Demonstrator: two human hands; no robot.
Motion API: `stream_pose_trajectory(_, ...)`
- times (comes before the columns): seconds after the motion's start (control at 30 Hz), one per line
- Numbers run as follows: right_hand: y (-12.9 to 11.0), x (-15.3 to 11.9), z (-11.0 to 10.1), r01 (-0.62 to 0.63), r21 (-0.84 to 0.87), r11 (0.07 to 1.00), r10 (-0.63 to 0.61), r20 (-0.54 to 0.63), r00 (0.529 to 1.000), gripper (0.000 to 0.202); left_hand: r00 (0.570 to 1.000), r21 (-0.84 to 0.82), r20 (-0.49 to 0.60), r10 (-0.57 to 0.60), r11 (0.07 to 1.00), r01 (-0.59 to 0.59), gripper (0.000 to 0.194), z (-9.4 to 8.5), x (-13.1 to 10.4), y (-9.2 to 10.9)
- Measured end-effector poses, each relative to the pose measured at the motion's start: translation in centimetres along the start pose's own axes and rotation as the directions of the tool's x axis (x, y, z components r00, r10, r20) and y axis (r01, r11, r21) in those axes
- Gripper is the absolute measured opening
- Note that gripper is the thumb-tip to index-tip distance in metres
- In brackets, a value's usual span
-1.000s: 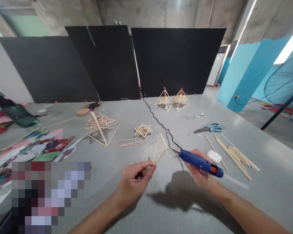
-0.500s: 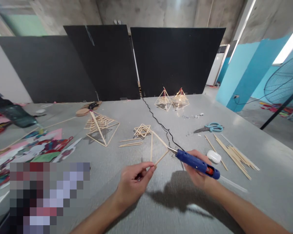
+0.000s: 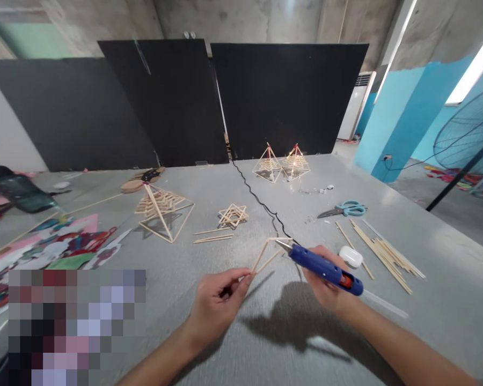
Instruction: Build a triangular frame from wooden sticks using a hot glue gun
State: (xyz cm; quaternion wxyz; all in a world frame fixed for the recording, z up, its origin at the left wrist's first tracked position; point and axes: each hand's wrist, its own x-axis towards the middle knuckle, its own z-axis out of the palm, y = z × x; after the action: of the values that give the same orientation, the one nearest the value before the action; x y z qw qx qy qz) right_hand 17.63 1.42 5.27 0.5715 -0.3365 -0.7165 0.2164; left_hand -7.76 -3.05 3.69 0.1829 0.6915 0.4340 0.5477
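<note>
Between thumb and fingers, my left hand (image 3: 224, 292) pinches one corner of a small triangle of wooden sticks (image 3: 260, 256), held above the grey table. My right hand (image 3: 326, 281) is wrapped around a blue hot glue gun (image 3: 320, 268). A clear glue stick (image 3: 385, 304) sticks out of its back end. The metal nozzle is at the triangle's far side; whether it touches the wood I cannot tell. Beyond the triangle lies a star-shaped stack of sticks (image 3: 233, 216), with several loose sticks (image 3: 214, 238) in front of it.
A stick pyramid (image 3: 166, 212) stands at left, two more pyramids (image 3: 269, 163) at the back. To the right are blue-handled scissors (image 3: 343, 209), a white case (image 3: 350, 257) and a pile of sticks (image 3: 382, 254). A black cord (image 3: 257, 198) crosses the table. Colourful scraps (image 3: 80, 241) lie left.
The triangle has turned in my left hand: its far corner, which pointed away near the star, has swung right towards the nozzle. The glue gun stays nearly in place.
</note>
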Motion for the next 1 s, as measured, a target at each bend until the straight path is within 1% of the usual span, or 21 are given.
stream_pose_trajectory(0.07,0.21,-0.25,0.09,0.045,0.033,0.998,-0.046,0.014,0.999,0.011,1.0,0.005,0.005,-0.009,1.0,0.009,0.02,-0.04,0.0,0.03)
stream_pose_trajectory(0.13,0.51,-0.48,0.21,0.062,0.057,0.996,-0.063,0.017,0.998,0.014,1.0,0.016,0.006,-0.002,1.0,0.002,0.02,-0.09,0.04,0.11)
stream_pose_trajectory(0.27,0.93,-0.71,0.26,0.051,0.056,0.997,-0.051,0.005,0.999,0.013,1.0,0.039,-0.006,0.025,0.999,-0.024,0.019,-0.18,0.17,0.33)
stream_pose_trajectory(0.37,0.92,-0.74,0.21,0.052,0.029,0.998,-0.053,0.007,0.999,0.011,0.999,0.047,-0.029,0.041,0.998,-0.039,0.017,-0.22,0.24,0.42)
stream_pose_trajectory(0.47,0.84,-0.74,0.22,0.06,0.044,0.997,-0.061,0.006,0.998,0.012,0.998,0.047,-0.038,0.051,0.998,-0.05,0.017,-0.24,0.27,0.44)
stream_pose_trajectory(0.6,0.75,-0.68,0.18,0.068,0.094,0.993,-0.071,0.026,0.997,0.015,0.998,0.054,-0.035,0.052,0.997,-0.05,0.017,-0.24,0.28,0.47)
stream_pose_trajectory(0.8,0.58,-0.66,0.02,0.044,0.055,0.998,-0.047,0.049,0.998,0.017,0.998,0.071,-0.038,0.052,0.996,-0.049,0.018,-0.22,0.28,0.59)
stream_pose_trajectory(1.0,0.83,-0.77,0.2,0.076,0.072,0.994,-0.079,0.037,0.996,0.017,0.998,0.085,-0.042,0.05,0.995,-0.047,0.019,-0.2,0.24,0.45)
